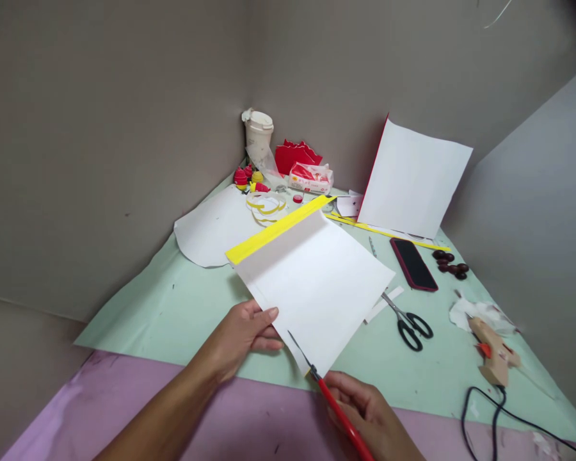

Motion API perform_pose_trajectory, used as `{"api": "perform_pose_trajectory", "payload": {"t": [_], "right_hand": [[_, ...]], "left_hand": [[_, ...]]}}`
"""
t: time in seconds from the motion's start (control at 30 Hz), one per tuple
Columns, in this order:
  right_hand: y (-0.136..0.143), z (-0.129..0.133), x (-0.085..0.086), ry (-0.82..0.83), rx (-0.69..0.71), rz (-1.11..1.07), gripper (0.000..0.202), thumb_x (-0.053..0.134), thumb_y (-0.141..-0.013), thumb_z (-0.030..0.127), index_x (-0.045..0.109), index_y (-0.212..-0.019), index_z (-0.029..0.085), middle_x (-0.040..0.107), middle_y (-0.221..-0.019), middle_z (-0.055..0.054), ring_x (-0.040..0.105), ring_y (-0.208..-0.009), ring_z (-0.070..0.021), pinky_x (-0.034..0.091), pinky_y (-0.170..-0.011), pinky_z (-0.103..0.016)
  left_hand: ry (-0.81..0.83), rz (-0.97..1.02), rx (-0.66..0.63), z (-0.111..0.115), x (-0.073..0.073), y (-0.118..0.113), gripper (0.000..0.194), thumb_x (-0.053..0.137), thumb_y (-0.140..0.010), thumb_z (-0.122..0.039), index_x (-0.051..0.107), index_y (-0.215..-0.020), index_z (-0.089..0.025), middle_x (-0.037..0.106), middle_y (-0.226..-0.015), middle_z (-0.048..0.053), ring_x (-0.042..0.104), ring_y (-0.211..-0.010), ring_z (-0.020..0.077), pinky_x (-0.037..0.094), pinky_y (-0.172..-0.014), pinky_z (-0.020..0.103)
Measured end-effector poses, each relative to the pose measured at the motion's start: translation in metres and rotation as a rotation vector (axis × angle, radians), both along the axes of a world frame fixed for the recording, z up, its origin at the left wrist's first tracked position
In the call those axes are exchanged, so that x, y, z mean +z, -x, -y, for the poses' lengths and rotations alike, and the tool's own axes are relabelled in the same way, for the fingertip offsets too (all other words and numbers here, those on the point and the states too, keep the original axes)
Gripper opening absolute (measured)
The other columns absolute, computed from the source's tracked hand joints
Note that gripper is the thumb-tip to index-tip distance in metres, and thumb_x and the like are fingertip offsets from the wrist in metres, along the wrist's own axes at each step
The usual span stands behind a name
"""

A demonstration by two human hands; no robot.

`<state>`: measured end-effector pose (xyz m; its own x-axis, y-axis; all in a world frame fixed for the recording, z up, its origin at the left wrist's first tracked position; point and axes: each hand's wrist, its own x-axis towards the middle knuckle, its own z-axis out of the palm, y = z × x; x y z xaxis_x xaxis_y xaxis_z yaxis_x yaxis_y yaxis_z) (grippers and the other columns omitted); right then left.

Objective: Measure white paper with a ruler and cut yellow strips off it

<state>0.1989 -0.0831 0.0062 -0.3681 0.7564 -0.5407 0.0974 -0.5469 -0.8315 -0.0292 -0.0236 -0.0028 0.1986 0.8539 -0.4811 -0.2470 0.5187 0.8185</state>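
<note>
Holding white paper [312, 282] in my left hand [247, 330]: thumb on top, fingers underneath, clamped on its left side. Paper is up in front of me, over the near edge of the green cover [139, 314], tilted, with a yellow band [278, 229] along its far side. My right hand [365, 410] is closed around red-handled scissors [336, 408]; some fingers are hidden, can't tell how they sit in the handle. One blade lies over the paper's near corner, the other is out of sight.

Rest, on the green cover: black-handled scissors [402, 314] right of the paper, tips hidden by it. Phone [414, 266] beyond those, toward the right edge, dark beads [445, 257] just beside it. Glue gun [493, 352] by the right edge, near right corner, crumpled tissue [461, 312] at its nozzle. White card [413, 179] stands upright at the far right corner. Far left corner: lidded cup [258, 133], red paper [295, 157], tissue packet [310, 182] in front of it. Rounded white sheet [206, 230] lies along the left edge. Purple surface [264, 410] shows below the near edge.
</note>
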Motion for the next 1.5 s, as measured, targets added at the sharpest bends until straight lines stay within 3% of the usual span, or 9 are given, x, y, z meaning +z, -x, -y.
{"api": "perform_pose_trajectory", "payload": {"t": [0.23,0.47,0.63,0.83,0.97,1.17,1.37,1.5], "right_hand": [[-0.006,0.005,-0.013,-0.074,0.037,0.049,0.056,0.069,-0.077,0.069,0.069,-0.087,0.014,0.042,-0.068,0.003,0.034,-0.06,-0.0104,0.023,-0.052,-0.021],[-0.009,0.007,-0.024,-0.098,0.015,0.106,0.054,0.067,-0.078,0.069,0.068,-0.092,0.016,0.048,-0.071,0.001,0.039,-0.062,-0.0127,0.028,-0.055,-0.022],[-0.009,0.007,-0.017,-0.152,0.073,0.068,0.049,0.062,-0.084,0.068,0.059,-0.085,0.019,0.037,-0.066,0.004,0.032,-0.058,-0.0113,0.023,-0.051,-0.021],[-0.002,0.006,0.0,-0.123,0.075,0.021,0.051,0.064,-0.083,0.068,0.056,-0.086,0.018,0.039,-0.07,0.004,0.035,-0.062,-0.0115,0.025,-0.056,-0.023],[-0.001,0.007,0.0,-0.159,0.087,0.01,0.048,0.062,-0.086,0.065,0.055,-0.089,0.017,0.041,-0.072,0.003,0.038,-0.065,-0.0125,0.026,-0.058,-0.024],[0.001,0.01,-0.007,-0.245,0.086,0.1,0.04,0.06,-0.09,0.057,0.054,-0.087,0.018,0.041,-0.071,0.004,0.037,-0.064,-0.0122,0.028,-0.058,-0.024],[0.001,0.019,-0.014,-0.199,-0.021,0.157,0.05,0.066,-0.084,0.061,0.052,-0.111,0.021,0.045,-0.069,0.007,0.035,-0.051,-0.0073,0.025,-0.048,-0.02],[0.0,0.025,-0.023,-0.232,-0.082,0.138,0.045,0.067,-0.084,0.06,0.053,-0.102,0.022,0.051,-0.067,0.006,0.034,-0.048,-0.0061,0.023,-0.046,-0.019]], "left_hand": [[-0.014,-0.007,0.025,-0.001,0.002,-0.002,0.047,0.075,-0.081,-0.036,0.065,-0.119,-0.011,0.076,-0.111,0.015,0.076,-0.084,0.0223,0.061,-0.067,0.027],[-0.013,-0.017,0.031,0.0,0.002,-0.002,0.045,0.074,-0.084,-0.032,0.064,-0.122,-0.013,0.075,-0.114,0.014,0.076,-0.083,0.0214,0.061,-0.068,0.027],[-0.002,-0.021,0.067,0.0,-0.002,-0.002,0.042,0.072,-0.085,-0.031,0.064,-0.122,-0.012,0.076,-0.111,0.014,0.076,-0.08,0.0209,0.062,-0.068,0.029],[-0.003,-0.034,0.048,0.0,0.0,-0.003,0.045,0.077,-0.08,-0.035,0.067,-0.117,-0.012,0.076,-0.109,0.014,0.076,-0.083,0.0229,0.061,-0.068,0.029],[-0.015,0.017,0.028,0.001,0.002,-0.002,0.049,0.077,-0.078,-0.04,0.068,-0.118,-0.015,0.076,-0.108,0.013,0.075,-0.084,0.0235,0.06,-0.063,0.026],[0.021,0.084,0.208,0.003,0.002,-0.003,0.028,0.084,-0.071,-0.028,0.073,-0.096,-0.021,0.074,-0.09,0.004,0.069,-0.078,0.0184,0.062,-0.075,0.033],[0.038,0.081,0.238,0.001,0.005,-0.007,0.027,0.083,-0.073,-0.022,0.072,-0.097,-0.018,0.072,-0.095,0.005,0.064,-0.069,0.0142,0.063,-0.076,0.037],[-0.016,0.075,0.156,0.002,0.004,-0.006,0.036,0.08,-0.077,-0.032,0.072,-0.11,-0.021,0.073,-0.113,0.008,0.069,-0.086,0.0201,0.061,-0.081,0.036]]}}
